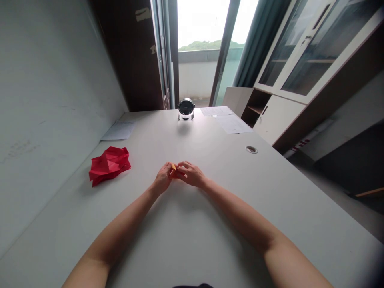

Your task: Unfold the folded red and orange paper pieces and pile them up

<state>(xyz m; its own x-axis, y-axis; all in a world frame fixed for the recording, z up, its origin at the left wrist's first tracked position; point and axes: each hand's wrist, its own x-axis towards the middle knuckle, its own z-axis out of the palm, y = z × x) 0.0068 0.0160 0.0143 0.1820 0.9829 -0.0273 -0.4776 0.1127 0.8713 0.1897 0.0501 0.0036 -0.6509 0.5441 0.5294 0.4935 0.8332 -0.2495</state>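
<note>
A small orange piece, which looks like folded paper (173,173), is between my hands above the middle of the white table (186,224). My left hand (163,178) grips its left side, with the fingers closed on it. From the right, my right hand (191,173) pinches its other edge with thumb and fingers. The fingers cover much of the piece, so its full shape is hidden. Crumpled, creased red paper (109,165) lies to the left of my hands, near the wall.
A round black device on a metal stand (186,109) stands at the table's far edge. White sheets (232,123) lie at the back right, and another sheet (119,130) at the back left. A round cable hole (251,149) is on the right. A wall borders the left side.
</note>
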